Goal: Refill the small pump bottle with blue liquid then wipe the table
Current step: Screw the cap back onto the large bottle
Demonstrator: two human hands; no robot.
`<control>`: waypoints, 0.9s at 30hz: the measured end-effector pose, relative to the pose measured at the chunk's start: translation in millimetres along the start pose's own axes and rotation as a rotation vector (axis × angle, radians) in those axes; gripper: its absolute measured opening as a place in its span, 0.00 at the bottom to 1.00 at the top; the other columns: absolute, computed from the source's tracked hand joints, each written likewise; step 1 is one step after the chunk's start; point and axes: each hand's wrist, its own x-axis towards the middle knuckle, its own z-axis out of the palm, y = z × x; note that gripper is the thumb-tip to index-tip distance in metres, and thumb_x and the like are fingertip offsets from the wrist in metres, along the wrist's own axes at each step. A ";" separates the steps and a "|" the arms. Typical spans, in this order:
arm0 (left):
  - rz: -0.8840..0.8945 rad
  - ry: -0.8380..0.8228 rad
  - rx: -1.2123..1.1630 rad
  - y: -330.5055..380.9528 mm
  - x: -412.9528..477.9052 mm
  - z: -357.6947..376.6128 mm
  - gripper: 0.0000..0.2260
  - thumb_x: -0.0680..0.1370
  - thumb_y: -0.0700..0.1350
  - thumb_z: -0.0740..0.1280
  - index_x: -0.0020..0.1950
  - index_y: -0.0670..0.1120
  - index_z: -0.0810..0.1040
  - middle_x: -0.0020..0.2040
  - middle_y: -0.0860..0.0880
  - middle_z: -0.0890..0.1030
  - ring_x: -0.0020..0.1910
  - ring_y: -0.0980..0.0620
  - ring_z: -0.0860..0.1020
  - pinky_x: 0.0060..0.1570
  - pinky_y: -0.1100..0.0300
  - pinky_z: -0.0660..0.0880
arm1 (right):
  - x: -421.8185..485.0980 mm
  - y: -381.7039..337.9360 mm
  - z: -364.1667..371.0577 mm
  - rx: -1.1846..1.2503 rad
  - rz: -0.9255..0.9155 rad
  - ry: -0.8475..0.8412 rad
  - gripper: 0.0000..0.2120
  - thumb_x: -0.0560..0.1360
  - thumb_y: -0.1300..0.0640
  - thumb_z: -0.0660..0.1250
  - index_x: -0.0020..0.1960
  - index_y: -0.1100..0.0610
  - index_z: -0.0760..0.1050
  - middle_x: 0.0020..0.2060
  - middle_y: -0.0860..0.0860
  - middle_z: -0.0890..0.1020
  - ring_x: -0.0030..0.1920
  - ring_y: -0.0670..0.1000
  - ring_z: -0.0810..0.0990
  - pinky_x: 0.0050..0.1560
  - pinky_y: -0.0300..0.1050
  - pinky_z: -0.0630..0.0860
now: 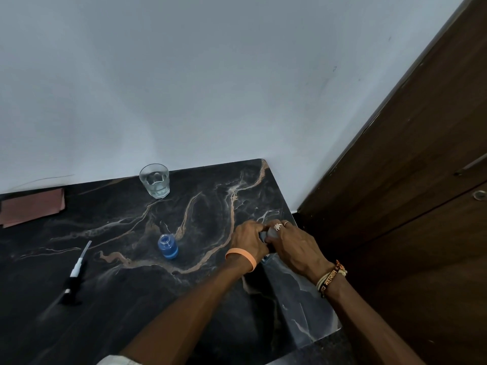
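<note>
– Looking down from the head view, where does the small pump bottle (167,246) stand?
– It stands upright on the dark marble table (126,299), near the middle, with its neck open. Some blue liquid (170,252) fills the lower part of it. It is apart from both hands, a little to their left.
– And its pump?
– The pump head (74,276) lies on its side well to the left of the bottle, and its thin tube points away from the person.
– What do the hands do?
– Both are at the right edge of the table, close together. The left hand (247,239), with an orange band on the wrist, has its fingers curled on a grey object (271,233) from the left side. The right hand (295,246), with two rings and thread bracelets, grasps the same object from the right side. The hands cover most of it, so I cannot tell what it is.
– Is something else there?
– Yes. A clear glass (155,181) with some water stands at the far edge, near the white wall (210,88). A flat pinkish sheet (31,206) lies at the far left, also by the wall; cloth or paper, I cannot tell. Right of the table is a dark wooden door (408,167).
</note>
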 end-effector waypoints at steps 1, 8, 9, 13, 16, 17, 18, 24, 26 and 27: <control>0.000 0.005 0.006 -0.3 -0.2 0.3 0.14 0.64 0.51 0.79 0.46 0.49 0.84 0.43 0.52 0.81 0.40 0.55 0.76 0.41 0.63 0.75 | 1.1 0.4 0.0 0.000 0.004 -0.007 0.12 0.81 0.47 0.56 0.62 0.51 0.69 0.52 0.48 0.74 0.50 0.49 0.78 0.49 0.46 0.79; -0.005 0.011 -0.004 -0.9 0.3 1.5 0.15 0.65 0.48 0.78 0.50 0.49 0.84 0.46 0.51 0.82 0.43 0.53 0.79 0.43 0.66 0.73 | 2.4 -0.9 4.2 -0.099 0.005 0.046 0.11 0.81 0.45 0.55 0.57 0.51 0.69 0.46 0.49 0.74 0.43 0.51 0.79 0.40 0.47 0.80; -0.002 0.012 -0.003 -1.0 0.2 1.5 0.15 0.65 0.48 0.78 0.50 0.49 0.84 0.46 0.51 0.82 0.44 0.53 0.79 0.43 0.65 0.74 | 2.4 -0.6 4.5 -0.098 0.000 0.037 0.12 0.81 0.45 0.53 0.56 0.50 0.69 0.46 0.49 0.74 0.43 0.51 0.79 0.40 0.47 0.80; 0.003 0.023 0.012 0.0 0.1 2.9 0.15 0.63 0.47 0.79 0.48 0.49 0.84 0.45 0.51 0.82 0.40 0.56 0.75 0.41 0.66 0.72 | 2.1 -0.5 5.8 -0.111 0.044 0.038 0.13 0.81 0.44 0.53 0.58 0.50 0.68 0.47 0.49 0.74 0.44 0.50 0.79 0.40 0.46 0.78; 0.003 0.008 0.027 -1.9 1.8 3.8 0.11 0.63 0.48 0.78 0.43 0.49 0.83 0.41 0.51 0.80 0.38 0.54 0.77 0.38 0.65 0.72 | 1.9 -1.4 2.6 -0.069 -0.039 0.029 0.09 0.82 0.49 0.58 0.56 0.53 0.72 0.49 0.51 0.73 0.48 0.52 0.76 0.41 0.49 0.79; 0.008 0.004 0.031 -2.7 2.1 3.7 0.11 0.63 0.49 0.78 0.42 0.49 0.83 0.40 0.52 0.79 0.38 0.53 0.77 0.37 0.63 0.73 | 1.6 -1.4 0.5 -0.016 -0.040 0.021 0.09 0.82 0.51 0.58 0.54 0.55 0.73 0.49 0.51 0.73 0.47 0.52 0.76 0.42 0.50 0.80; 0.017 0.001 0.029 -3.8 2.4 4.1 0.11 0.63 0.50 0.77 0.42 0.49 0.83 0.40 0.52 0.79 0.38 0.53 0.77 0.38 0.62 0.75 | 1.3 -1.2 -1.1 0.033 -0.019 0.022 0.09 0.82 0.50 0.58 0.53 0.55 0.72 0.48 0.52 0.74 0.46 0.53 0.77 0.43 0.52 0.80; 0.076 0.010 0.020 -7.6 2.1 6.8 0.11 0.66 0.49 0.76 0.46 0.49 0.83 0.45 0.51 0.81 0.43 0.51 0.79 0.45 0.57 0.79 | 3.4 -4.2 0.6 0.026 0.073 0.042 0.11 0.83 0.49 0.56 0.51 0.55 0.72 0.46 0.51 0.78 0.43 0.52 0.79 0.41 0.48 0.78; 0.100 0.016 0.036 -10.1 1.6 7.4 0.15 0.67 0.48 0.76 0.52 0.48 0.82 0.50 0.49 0.81 0.48 0.50 0.79 0.49 0.59 0.77 | 5.2 -3.2 2.8 0.037 0.098 0.041 0.11 0.83 0.48 0.56 0.52 0.54 0.72 0.45 0.51 0.78 0.42 0.52 0.79 0.41 0.47 0.78; 0.123 0.013 0.051 -11.8 1.4 9.2 0.17 0.67 0.47 0.76 0.55 0.48 0.82 0.53 0.49 0.81 0.51 0.50 0.79 0.52 0.59 0.76 | 6.4 -2.6 4.7 0.051 0.129 0.036 0.11 0.83 0.48 0.54 0.52 0.53 0.71 0.45 0.50 0.77 0.41 0.50 0.78 0.39 0.45 0.76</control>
